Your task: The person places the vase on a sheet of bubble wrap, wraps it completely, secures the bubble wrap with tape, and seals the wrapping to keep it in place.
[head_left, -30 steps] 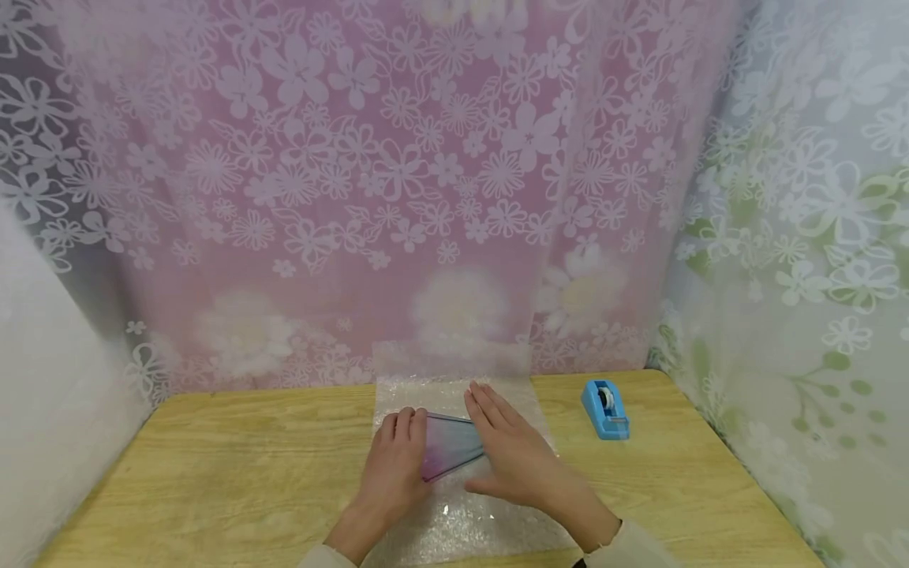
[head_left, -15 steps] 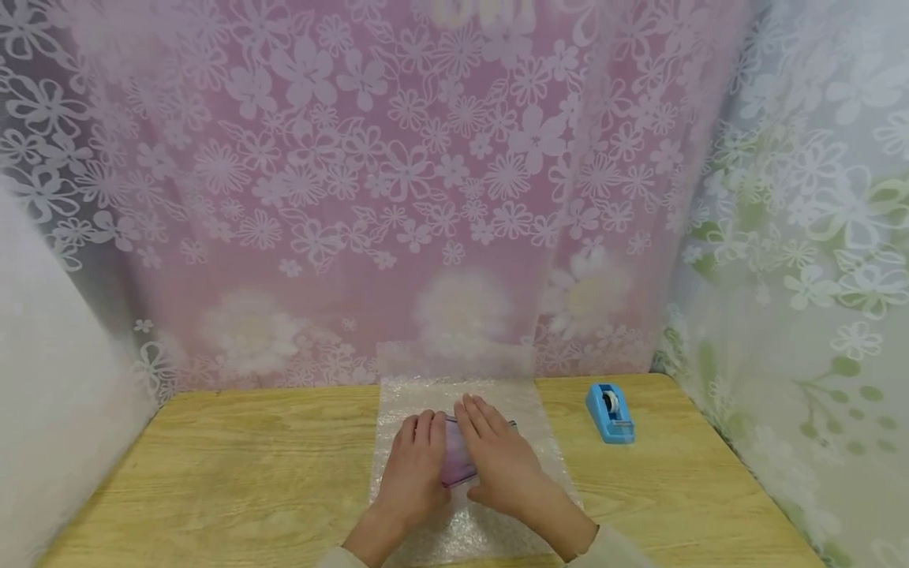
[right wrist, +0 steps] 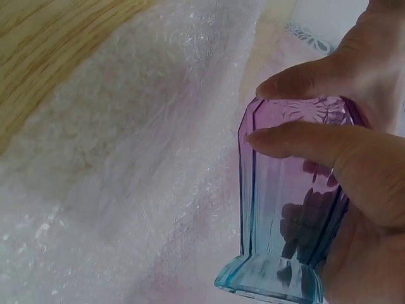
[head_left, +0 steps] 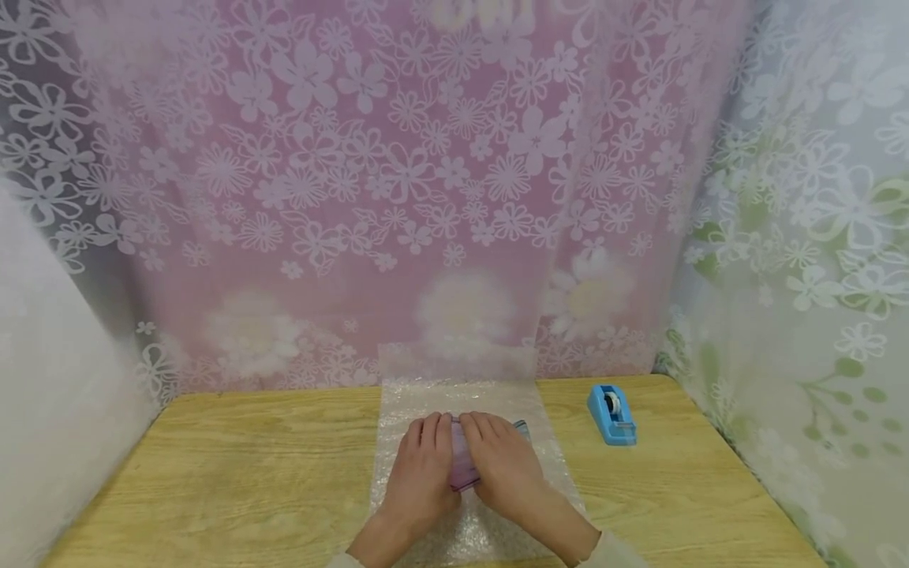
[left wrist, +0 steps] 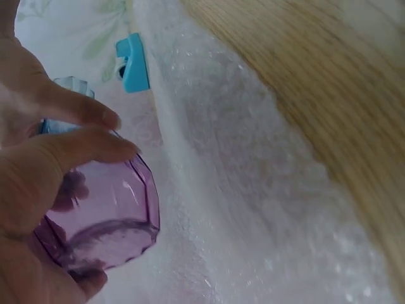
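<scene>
A faceted glass vase (head_left: 465, 461), purple at the base and fading to blue at the flared rim, lies on its side between my hands. My left hand (head_left: 422, 473) grips the purple end, its thumb along the near side in the left wrist view. Closer to the blue end, my right hand (head_left: 507, 461) also holds the vase (right wrist: 291, 183), with its thumb across the glass in the right wrist view. Beneath the hands and vase spreads a sheet of clear bubble wrap (head_left: 412, 398). The hands hide much of the glass in the head view.
A blue tape dispenser (head_left: 612, 416) with a roll in it stands to the right on the wooden table (head_left: 248, 457). The bubble wrap reaches the back edge of the table, against a pink flowered curtain (head_left: 355, 197).
My right hand has shifted from flat over the blue end toward the left hand, its fingers now curling round the vase. The vase and both hands have moved slightly right in the head view.
</scene>
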Demonstrator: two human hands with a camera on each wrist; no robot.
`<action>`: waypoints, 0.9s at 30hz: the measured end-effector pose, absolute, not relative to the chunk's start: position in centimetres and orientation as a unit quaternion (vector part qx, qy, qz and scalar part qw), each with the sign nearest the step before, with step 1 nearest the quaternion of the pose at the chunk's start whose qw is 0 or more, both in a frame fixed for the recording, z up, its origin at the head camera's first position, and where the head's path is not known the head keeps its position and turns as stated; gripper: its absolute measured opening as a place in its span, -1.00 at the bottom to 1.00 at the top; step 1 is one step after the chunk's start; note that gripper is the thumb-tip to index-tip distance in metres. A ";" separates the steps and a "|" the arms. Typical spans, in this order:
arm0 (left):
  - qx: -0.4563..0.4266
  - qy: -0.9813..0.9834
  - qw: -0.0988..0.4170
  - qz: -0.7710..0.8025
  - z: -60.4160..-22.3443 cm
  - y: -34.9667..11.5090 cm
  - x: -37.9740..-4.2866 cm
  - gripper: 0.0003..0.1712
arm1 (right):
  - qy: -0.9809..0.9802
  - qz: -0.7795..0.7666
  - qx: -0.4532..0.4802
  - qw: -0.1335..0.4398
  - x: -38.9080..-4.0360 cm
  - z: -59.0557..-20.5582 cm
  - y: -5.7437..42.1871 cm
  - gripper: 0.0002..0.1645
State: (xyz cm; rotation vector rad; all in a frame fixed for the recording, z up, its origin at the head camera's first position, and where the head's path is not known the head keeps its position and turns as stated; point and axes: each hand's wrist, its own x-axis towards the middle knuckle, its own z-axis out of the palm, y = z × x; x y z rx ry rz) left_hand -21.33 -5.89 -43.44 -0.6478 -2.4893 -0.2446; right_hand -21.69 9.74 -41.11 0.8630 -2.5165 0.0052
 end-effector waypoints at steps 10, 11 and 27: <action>-0.284 -0.920 0.223 -0.150 -43.0 -7.9 -21.0 0.19 | -0.931 0.056 0.311 0.181 -21.1 -40.8 11.3 0.02; -0.283 -0.922 0.217 -0.153 -43.0 -8.0 -20.9 0.19 | -0.932 0.058 0.311 0.175 -21.1 -40.7 11.4 0.01; -0.312 -0.925 0.193 -0.102 -43.2 -7.2 -19.7 0.20 | -0.940 0.053 0.321 0.102 -19.8 -40.5 11.8 0.03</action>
